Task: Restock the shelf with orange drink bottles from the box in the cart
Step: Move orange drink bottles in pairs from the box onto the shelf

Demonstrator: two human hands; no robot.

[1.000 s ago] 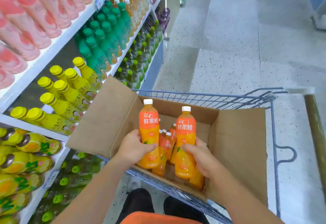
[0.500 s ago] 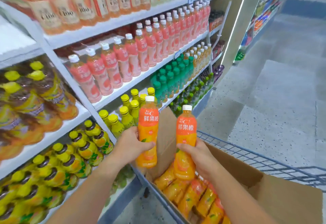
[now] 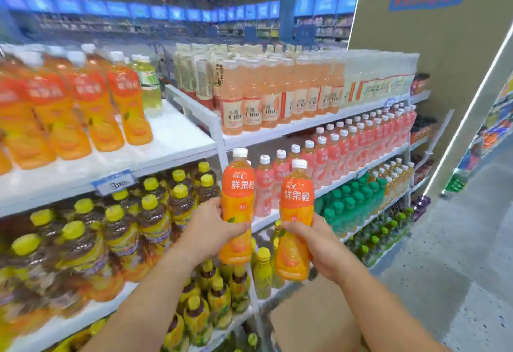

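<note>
I hold two orange drink bottles upright in front of the shelves, each with a white cap and an orange label. My left hand (image 3: pixel 208 229) grips the left bottle (image 3: pixel 238 193) around its middle. My right hand (image 3: pixel 319 243) grips the right bottle (image 3: pixel 295 204) around its lower half. On the top white shelf (image 3: pixel 177 140) at the upper left stand several matching orange bottles (image 3: pixel 83 113), with bare shelf to their right. A flap of the cardboard box (image 3: pixel 308 318) shows below my hands.
The shelf below holds yellow-capped brown tea bottles (image 3: pixel 125 229). Pale peach bottles (image 3: pixel 277 96) and pink drink bottles (image 3: pixel 347 146) fill the shelves to the right, green bottles (image 3: pixel 352 204) lower down. The grey speckled aisle floor (image 3: pixel 458 254) lies on the right.
Both hands have lifted the two bottles out of the box and up toward the shelves. My view has swung up from the cart to the upper shelves.
</note>
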